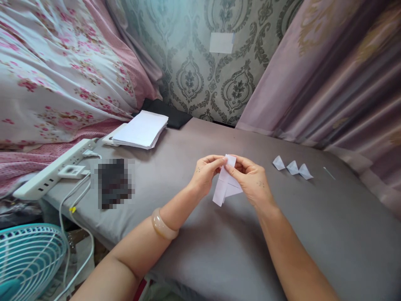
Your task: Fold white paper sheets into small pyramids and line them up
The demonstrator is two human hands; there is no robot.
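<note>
A partly folded white sheet of paper (pixel 222 190) is held up above the grey-covered table, pinched at its top by both hands. My left hand (pixel 204 173) is closed on its upper left edge, the thumb near a crease. On the other side, my right hand (pixel 250 175) grips it with the thumb pressed on the front and the fingers behind, partly hidden. The paper has a narrow folded strip and a pointed flap below my right thumb. Off to the right, three small folded paper pieces (pixel 293 167) lie in a row.
A stack of white paper (pixel 142 127) lies at the back left, beside a black flat item (pixel 178 118). A white power strip (pixel 56 169) with cables runs along the left edge, near a blurred dark object (pixel 114 183). A blue fan (pixel 29 259) stands lower left. A thin stick (pixel 328 173) lies right.
</note>
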